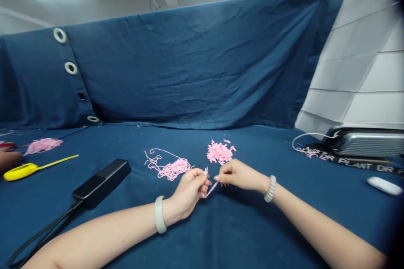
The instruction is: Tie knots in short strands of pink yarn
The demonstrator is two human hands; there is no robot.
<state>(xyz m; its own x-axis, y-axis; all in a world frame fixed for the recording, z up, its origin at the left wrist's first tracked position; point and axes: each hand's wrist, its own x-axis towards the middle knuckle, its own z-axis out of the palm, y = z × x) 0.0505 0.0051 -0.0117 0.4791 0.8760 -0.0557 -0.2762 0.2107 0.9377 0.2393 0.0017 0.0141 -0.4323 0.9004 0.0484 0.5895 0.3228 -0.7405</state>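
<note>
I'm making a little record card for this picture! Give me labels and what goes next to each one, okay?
Left hand: pinches a pink yarn strand
Right hand: fingertips pinch the strand's other end
Yarn nearby: tangled pink yarn, heap of short pink yarn pieces
Left wrist: pale bangle
Right wrist: white bracelet
Surface: blue cloth
Also there: black box, yellow tool, another person's hand
</note>
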